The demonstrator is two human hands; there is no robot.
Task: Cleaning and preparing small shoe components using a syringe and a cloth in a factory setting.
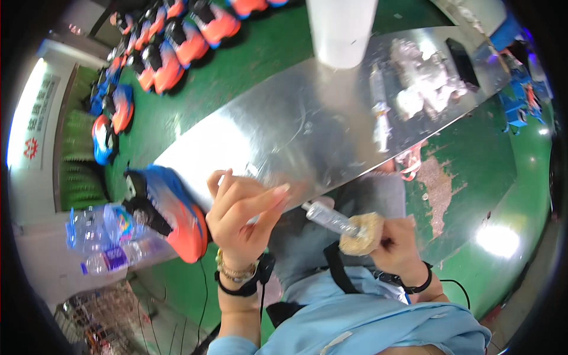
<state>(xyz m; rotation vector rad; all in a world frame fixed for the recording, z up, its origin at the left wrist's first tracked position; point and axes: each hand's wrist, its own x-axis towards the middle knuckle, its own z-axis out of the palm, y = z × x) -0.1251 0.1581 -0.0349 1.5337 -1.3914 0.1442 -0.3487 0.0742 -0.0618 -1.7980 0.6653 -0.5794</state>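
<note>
My right hand [399,242] is closed around a tan, spongy-looking block [362,234], held low in front of my body. A clear syringe-like tube [331,219] rests against this block, its narrow tip pointing up and left toward my left hand. Thumb and forefinger of my left hand [239,216] come together in a pinch just left of that tip, over the table's near edge; anything between them is too small to make out. Beside my left wrist stands a blue and orange shoe [177,213] with a black upper part.
The metal table [266,130] bears a white cup-like container [342,35], another syringe-like tube [380,109], crumpled clear plastic [420,83] and a black phone-like slab [461,64]. Several shoes [183,44] stand beyond it on the left. Plastic bottles [121,254] lie at the left.
</note>
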